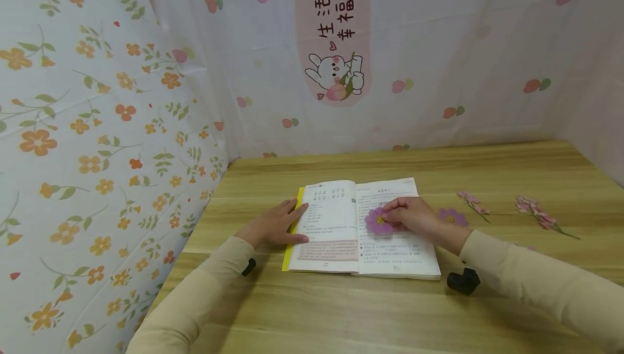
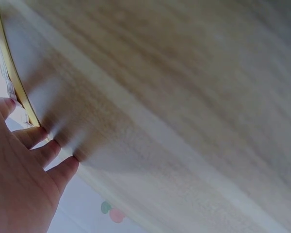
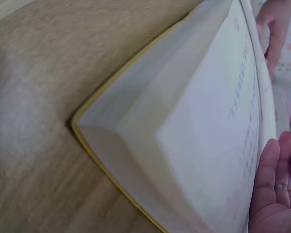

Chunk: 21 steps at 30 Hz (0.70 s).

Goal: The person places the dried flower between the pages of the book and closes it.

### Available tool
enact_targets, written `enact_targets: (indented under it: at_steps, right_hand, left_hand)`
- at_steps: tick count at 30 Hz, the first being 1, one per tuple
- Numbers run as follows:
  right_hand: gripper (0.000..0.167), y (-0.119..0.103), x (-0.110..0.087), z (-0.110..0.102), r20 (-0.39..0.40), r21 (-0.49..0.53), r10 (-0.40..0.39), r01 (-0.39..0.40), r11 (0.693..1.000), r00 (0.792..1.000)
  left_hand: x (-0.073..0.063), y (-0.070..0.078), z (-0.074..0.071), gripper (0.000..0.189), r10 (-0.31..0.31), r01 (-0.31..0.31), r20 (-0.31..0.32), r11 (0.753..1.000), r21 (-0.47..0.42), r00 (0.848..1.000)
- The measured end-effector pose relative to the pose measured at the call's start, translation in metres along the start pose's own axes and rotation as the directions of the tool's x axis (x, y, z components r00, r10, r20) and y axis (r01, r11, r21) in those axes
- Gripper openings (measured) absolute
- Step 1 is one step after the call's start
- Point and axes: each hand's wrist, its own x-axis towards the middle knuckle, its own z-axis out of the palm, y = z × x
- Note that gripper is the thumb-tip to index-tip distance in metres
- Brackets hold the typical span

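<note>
An open book point(image 1: 326, 224) with a yellow cover lies on the wooden table. My left hand point(image 1: 279, 223) rests at its left edge, thumb and index finger over the page; in the left wrist view the other fingertips point(image 2: 68, 167) touch the tabletop beside the yellow edge. Over the right page my right hand point(image 1: 411, 216) pinches a flat purple flower point(image 1: 378, 222) with a yellow centre. The right wrist view shows the book's thick page corner point(image 3: 160, 136) and the fingers point(image 3: 266, 165) of that hand, with a sliver of purple petal point(image 3: 290, 116).
Right of the book lies a second purple flower point(image 1: 453, 217), partly behind my right wrist. Farther right are two pink flower sprigs, a smaller one point(image 1: 472, 203) and a larger one point(image 1: 538, 214). Patterned cloth point(image 1: 414, 45) hangs behind the table point(image 1: 390, 316) and along its left.
</note>
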Motion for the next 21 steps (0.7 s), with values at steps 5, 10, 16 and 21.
enact_targets:
  at_steps: [5, 10, 16, 21]
  right_hand:
    - [0.020, 0.006, 0.002, 0.007, 0.012, -0.027, -0.002, 0.003, 1.000, 1.000]
    - [0.019, 0.008, 0.003, 0.012, 0.021, -0.033, -0.003, 0.004, 0.999, 1.000]
    - [0.020, 0.008, 0.006, 0.018, 0.001, -0.066, -0.001, 0.002, 0.998, 1.000]
    - [0.020, 0.007, 0.008, 0.022, -0.019, -0.101, 0.013, -0.015, 0.995, 1.000]
  left_hand:
    - [0.001, 0.000, 0.002, 0.096, 0.002, -0.002, -0.003, 1.000, 0.012, 1.000]
    - [0.001, 0.000, 0.002, 0.096, 0.001, -0.001, 0.000, 1.000, 0.011, 1.000]
    - [0.000, 0.000, 0.001, 0.096, 0.001, -0.001, -0.001, 1.000, 0.007, 1.000]
    - [0.000, 0.000, 0.001, 0.095, 0.002, -0.002, -0.002, 1.000, 0.003, 1.000]
